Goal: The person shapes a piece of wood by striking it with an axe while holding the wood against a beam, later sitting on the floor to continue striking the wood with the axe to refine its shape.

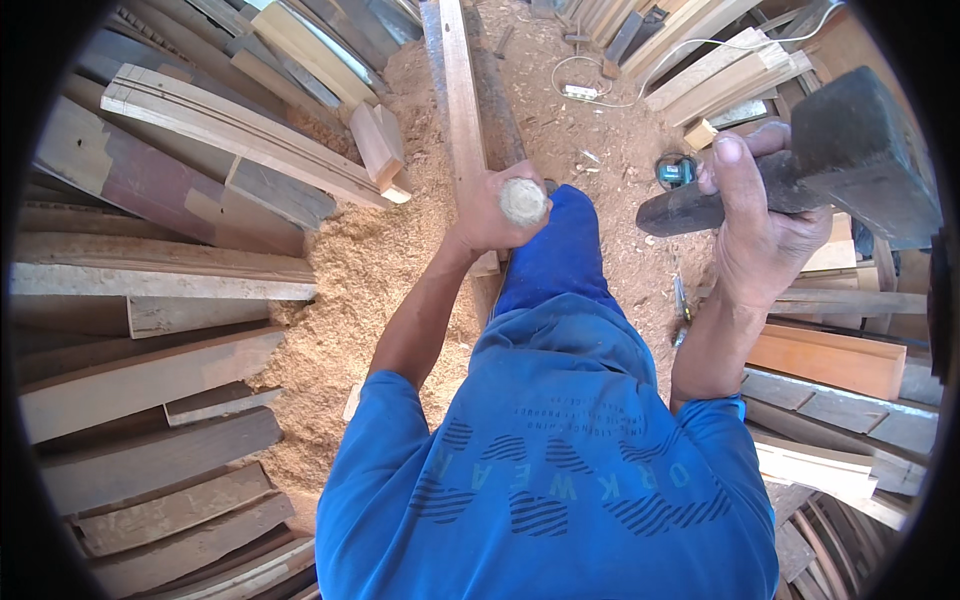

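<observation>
My left hand (pixel 490 208) is closed around an upright chisel (pixel 524 201). Its round, battered pale handle end faces up, and its blade is hidden below my fist. Beneath that hand runs a long squared wooden beam (pixel 460 95), pointing away from me next to my blue trouser leg (pixel 560 255). On the right, my right hand (pixel 755 225) grips a dark mallet (pixel 865 155) raised above the floor. The mallet's blocky head is at the far right, and its short thick handle points left. My thumb lies across the handle.
Stacked planks (pixel 150 390) line the left side, and more boards (pixel 825 358) lie on the right. Sawdust (pixel 370 310) covers the floor. Ahead on the right are a white power strip (pixel 580 92) with a cable and a green-black power tool (pixel 676 172). A slim tool (pixel 682 305) lies near my right forearm.
</observation>
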The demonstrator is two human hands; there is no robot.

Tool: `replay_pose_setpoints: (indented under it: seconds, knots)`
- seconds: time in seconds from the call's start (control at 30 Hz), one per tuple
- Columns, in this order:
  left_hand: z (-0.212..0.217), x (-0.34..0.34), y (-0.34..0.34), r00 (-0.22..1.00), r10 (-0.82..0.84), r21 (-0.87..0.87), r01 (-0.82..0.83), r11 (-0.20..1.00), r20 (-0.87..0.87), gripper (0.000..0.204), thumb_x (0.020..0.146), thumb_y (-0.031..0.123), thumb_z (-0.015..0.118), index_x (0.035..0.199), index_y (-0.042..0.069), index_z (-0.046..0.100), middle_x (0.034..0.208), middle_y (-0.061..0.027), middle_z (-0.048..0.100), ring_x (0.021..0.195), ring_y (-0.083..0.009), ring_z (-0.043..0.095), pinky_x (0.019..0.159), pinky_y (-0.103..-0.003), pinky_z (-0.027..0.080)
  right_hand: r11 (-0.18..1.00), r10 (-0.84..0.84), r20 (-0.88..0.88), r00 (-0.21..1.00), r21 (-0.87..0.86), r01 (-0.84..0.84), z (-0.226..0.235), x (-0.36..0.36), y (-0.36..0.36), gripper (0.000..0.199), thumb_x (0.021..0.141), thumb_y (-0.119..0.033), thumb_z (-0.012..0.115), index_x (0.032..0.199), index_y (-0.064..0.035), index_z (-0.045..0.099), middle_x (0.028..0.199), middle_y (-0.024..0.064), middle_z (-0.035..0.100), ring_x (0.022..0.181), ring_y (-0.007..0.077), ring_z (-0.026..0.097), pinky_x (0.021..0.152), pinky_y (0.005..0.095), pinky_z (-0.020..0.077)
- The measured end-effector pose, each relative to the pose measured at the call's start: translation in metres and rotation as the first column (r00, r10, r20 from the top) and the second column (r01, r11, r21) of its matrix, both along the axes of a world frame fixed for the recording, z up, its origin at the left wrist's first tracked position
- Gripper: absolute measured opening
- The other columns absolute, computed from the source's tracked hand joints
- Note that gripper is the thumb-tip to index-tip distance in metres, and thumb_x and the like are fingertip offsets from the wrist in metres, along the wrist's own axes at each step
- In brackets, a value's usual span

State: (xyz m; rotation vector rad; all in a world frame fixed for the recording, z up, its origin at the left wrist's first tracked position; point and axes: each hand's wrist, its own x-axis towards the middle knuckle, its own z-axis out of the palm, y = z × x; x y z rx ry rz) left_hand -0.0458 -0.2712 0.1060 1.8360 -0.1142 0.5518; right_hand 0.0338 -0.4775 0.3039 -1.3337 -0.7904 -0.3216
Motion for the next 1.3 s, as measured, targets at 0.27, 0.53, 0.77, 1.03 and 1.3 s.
replay_pose_setpoints:
  seconds: [0.27, 0.53, 0.77, 1.03, 1.3]
  knots:
    - [0.004, 0.003, 0.016, 0.998, 0.015, -0.219, -0.027, 0.975, -0.056, 0.016, 0.082, -0.001, 0.072, 0.087, 0.007, 0.059, 0.082, -0.0006, 0.061, 0.076, -0.0079, 0.059, 0.069, -0.026, 0.048, 0.998, -0.044, 0.031, 0.999, -0.049, 0.046, 0.003, -0.008, -0.001, 0.012, 0.085, 0.005, 0.074, 0.088, -0.0012, 0.063, 0.075, 0.0078, 0.063, 0.064, 0.0151, 0.061, 0.06, 0.0289, 0.0518]
    - [0.013, -0.004, 0.015, 0.994, 0.061, -0.045, -0.057, 0.997, 0.088, 0.013, 0.082, -0.001, 0.069, 0.087, 0.007, 0.06, 0.083, -0.0007, 0.062, 0.078, -0.0093, 0.059, 0.07, -0.027, 0.048, 0.649, 0.167, 0.238, 0.957, -0.757, 0.075, -0.077, -0.002, 0.031, 0.014, 0.089, -0.013, 0.073, 0.084, -0.0007, 0.068, 0.074, 0.0085, 0.069, 0.067, 0.0174, 0.066, 0.061, 0.0356, 0.0524]
    - [0.008, -0.01, 0.012, 0.998, 0.001, -0.128, -0.009, 0.992, -0.066, 0.013, 0.081, 0.0, 0.07, 0.088, 0.006, 0.06, 0.087, -0.0028, 0.062, 0.083, -0.0114, 0.059, 0.074, -0.028, 0.047, 0.802, 0.124, 0.127, 0.984, -0.596, -0.024, -0.042, -0.004, 0.036, 0.018, 0.085, -0.019, 0.073, 0.095, -0.0036, 0.07, 0.078, 0.0184, 0.07, 0.07, 0.0329, 0.069, 0.065, 0.0406, 0.0533]
    - [-0.002, -0.011, 0.01, 0.998, 0.054, -0.107, -0.057, 0.993, -0.032, 0.014, 0.081, 0.001, 0.072, 0.087, 0.008, 0.06, 0.08, -0.0007, 0.059, 0.076, -0.011, 0.058, 0.068, -0.028, 0.047, 0.519, 0.107, 0.024, 0.994, -0.854, -0.035, -0.085, 0.013, 0.036, 0.021, 0.085, -0.018, 0.073, 0.085, 0.0018, 0.066, 0.072, 0.021, 0.067, 0.064, 0.0363, 0.066, 0.06, 0.0455, 0.0514]
    - [-0.017, -0.013, 0.025, 0.996, 0.003, -0.061, -0.009, 0.998, -0.093, 0.014, 0.079, 0.006, 0.074, 0.088, 0.006, 0.062, 0.086, -0.0028, 0.064, 0.082, -0.0126, 0.062, 0.075, -0.029, 0.051, 0.775, 0.177, 0.014, 0.984, -0.618, -0.13, -0.063, 0.003, 0.045, 0.019, 0.084, -0.015, 0.073, 0.094, 0.0, 0.068, 0.081, 0.0231, 0.069, 0.078, 0.0391, 0.07, 0.067, 0.0479, 0.0543]
